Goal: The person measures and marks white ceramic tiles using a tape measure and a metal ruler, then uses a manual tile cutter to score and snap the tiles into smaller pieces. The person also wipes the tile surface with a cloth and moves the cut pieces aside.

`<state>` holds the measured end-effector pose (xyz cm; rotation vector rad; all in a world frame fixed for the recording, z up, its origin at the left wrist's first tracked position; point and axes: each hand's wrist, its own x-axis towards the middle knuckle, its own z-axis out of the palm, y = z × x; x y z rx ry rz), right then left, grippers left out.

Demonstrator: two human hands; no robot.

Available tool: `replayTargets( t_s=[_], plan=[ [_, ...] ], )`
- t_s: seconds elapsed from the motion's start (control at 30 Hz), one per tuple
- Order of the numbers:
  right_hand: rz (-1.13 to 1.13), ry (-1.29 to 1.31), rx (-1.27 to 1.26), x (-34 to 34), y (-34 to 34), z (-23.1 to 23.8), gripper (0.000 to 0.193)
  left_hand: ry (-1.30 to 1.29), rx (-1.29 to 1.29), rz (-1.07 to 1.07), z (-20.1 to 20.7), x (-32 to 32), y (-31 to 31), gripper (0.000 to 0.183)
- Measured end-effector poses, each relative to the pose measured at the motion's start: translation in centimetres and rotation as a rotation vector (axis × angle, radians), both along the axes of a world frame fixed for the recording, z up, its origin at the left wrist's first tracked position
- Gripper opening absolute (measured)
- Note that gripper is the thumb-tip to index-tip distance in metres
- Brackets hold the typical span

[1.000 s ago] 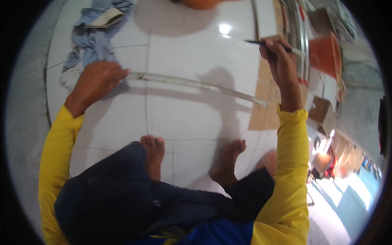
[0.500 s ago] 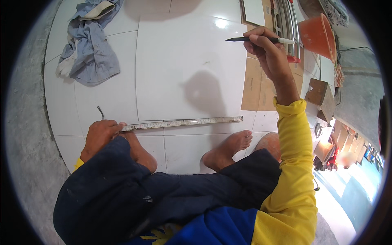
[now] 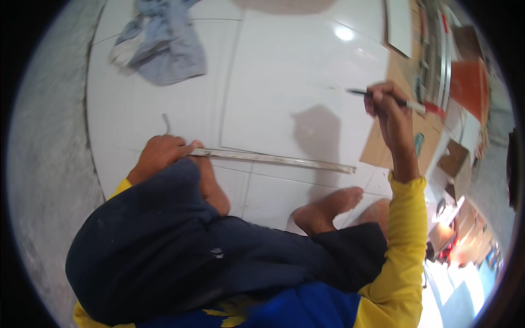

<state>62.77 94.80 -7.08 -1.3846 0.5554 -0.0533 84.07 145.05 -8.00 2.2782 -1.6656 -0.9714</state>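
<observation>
My left hand point(image 3: 163, 154) is closed on the left end of a tape measure point(image 3: 273, 159), next to my left foot. Its worn, pale blade stretches to the right along the near edge of a large white tile point(image 3: 273, 93), and the metal hook is at the far right end. A thin dark strap point(image 3: 165, 123) sticks out just beyond that hand; the tape's case is hidden. In my right hand point(image 3: 389, 104) is a slim black pencil or marker point(image 3: 403, 103) with a white end. Its tip points left, over the right part of the tile, apparently clear of the surface.
A crumpled grey-blue cloth point(image 3: 167, 54) lies at the far left. Flattened cardboard point(image 3: 383, 143) extends under the tile's right side. Beyond it are a tile cutter with metal rails point(image 3: 436, 60), an orange bucket point(image 3: 468, 90) and a brown block point(image 3: 455, 158). My bare feet point(image 3: 328, 210) are near the tape.
The whole view has shifted and turned slightly. My right hand has come nearer to me over the tile, with the pencil or marker still in it. My left hand keeps its hold on the tape.
</observation>
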Motion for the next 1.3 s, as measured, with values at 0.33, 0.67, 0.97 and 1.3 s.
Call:
replayTargets(
  t_s=[0.33,0.67,0.97,1.3],
  plan=[
    [0.314,0.170,0.019,-3.0,15.5,-4.9,0.012,-0.097,0.109,-0.011,0.2,-0.6,0.5,0.043],
    [0.352,0.109,-0.165,-2.9,19.0,-6.6,0.008,-0.074,0.127,-0.022,-1.8,-0.7,1.4,0.044],
    [0.348,0.125,-0.206,-3.3,19.9,-7.4,0.007,-0.055,0.115,-0.016,-1.3,-0.4,1.0,0.040],
    [0.355,0.121,-0.204,-3.6,20.1,-7.5,0.006,-0.107,0.209,-0.104,-1.5,0.0,-0.3,0.027]
  ],
)
